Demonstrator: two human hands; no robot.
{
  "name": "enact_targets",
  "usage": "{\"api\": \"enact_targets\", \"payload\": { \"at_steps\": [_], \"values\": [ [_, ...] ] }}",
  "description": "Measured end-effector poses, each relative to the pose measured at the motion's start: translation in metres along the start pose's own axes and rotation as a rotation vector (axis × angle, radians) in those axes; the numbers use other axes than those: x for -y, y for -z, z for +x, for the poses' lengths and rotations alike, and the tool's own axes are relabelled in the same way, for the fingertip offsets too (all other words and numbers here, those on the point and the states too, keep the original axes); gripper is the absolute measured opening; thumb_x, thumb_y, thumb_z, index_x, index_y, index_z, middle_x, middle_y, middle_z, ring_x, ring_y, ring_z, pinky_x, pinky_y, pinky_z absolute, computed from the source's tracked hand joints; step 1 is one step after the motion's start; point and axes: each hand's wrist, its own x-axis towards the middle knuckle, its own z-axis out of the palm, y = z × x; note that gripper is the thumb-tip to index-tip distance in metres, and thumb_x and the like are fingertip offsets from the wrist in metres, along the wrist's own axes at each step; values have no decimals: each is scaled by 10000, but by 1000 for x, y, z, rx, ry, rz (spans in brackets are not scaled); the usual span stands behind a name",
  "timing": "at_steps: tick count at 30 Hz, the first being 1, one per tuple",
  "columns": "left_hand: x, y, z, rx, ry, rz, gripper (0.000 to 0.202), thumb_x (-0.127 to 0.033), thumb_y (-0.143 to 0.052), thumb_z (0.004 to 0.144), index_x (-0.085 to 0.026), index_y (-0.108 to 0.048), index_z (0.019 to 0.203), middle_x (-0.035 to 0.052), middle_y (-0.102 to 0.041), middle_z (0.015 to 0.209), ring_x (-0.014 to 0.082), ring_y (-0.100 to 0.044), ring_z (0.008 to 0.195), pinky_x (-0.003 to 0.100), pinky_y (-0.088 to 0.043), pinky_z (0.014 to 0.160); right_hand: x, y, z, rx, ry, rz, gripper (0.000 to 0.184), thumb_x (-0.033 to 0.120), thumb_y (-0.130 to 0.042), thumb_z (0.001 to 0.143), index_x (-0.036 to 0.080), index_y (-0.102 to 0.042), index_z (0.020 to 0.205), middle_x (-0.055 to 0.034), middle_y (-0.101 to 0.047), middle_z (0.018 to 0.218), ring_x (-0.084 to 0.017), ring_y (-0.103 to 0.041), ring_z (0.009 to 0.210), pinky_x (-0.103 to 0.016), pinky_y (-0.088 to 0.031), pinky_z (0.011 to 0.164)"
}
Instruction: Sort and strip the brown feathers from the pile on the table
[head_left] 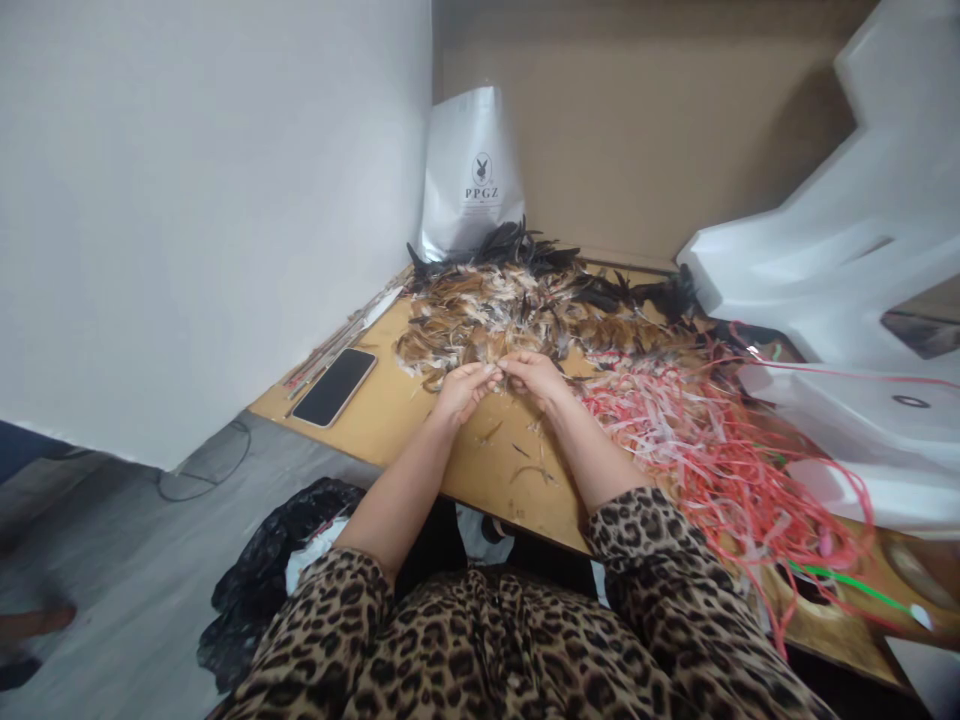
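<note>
Feathers (pixel 487 300): brown, tan and whitish, in a broad loose heap at the centre of the frame; black feathers (pixel 517 245) fringe its top edge.
Left hand (pixel 466 390): just left of centre, fingers curled in, thumb and forefinger pinched at the tips, seemingly on a pale feather end; too small to be sure.
Right hand (pixel 534 376): same pinch, fingertips meeting or nearly meeting the left's, apparently on the same feather bit; no gap visible between finger and thumb.
Tabletop (pixel 555 500): yellowish board, centre of frame; a few stray feathers (pixel 536 470) lie just below the hands, apart from the heap.
Done: no separate finished bundle I can pick out. The heap's feathers lie roughly side by side in places; can't tell if that's deliberate.
Left: most of it, I'd judge. Heap is large, only a tiny bit is in the fingers.
Ribbon tangle (pixel 720 460): red, pink and white strips, right of centre, meeting the heap's right end; looks untouched by either hand.
Smartphone (pixel 334 387): left of centre, screen dark, flat on the board.
PPGZ bag (pixel 469 170): upper centre, upright behind the heap.
</note>
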Motion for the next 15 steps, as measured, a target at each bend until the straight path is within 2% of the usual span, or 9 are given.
{"api": "enact_targets", "payload": {
  "at_steps": [5,10,15],
  "values": [
    [-2,-1,-1,-25,60,27,79,-134,-653,712,-74,-647,764,64,-675,736,59,-611,620,145,-457,585,5,-2,-3,-81,51,-115,355,429,-733,516,145,-603,685,69,-431,386,-46,-309,359,-198,-203,381],
    [-1,-1,-1,-33,93,61,109,-151,-665,706,-79,-642,784,61,-673,724,61,-607,592,149,-450,551,7,-3,-3,-115,112,-202,358,436,-720,517,135,-613,679,37,-505,451,-69,-406,421,-207,-291,427],
    [1,0,-1,-16,82,99,128,-162,-687,680,-74,-642,763,50,-661,686,55,-591,568,150,-437,539,9,-4,-5,-109,116,-259,299,406,-681,559,137,-600,663,54,-467,418,-56,-362,389,-197,-266,404]
  ]
}}
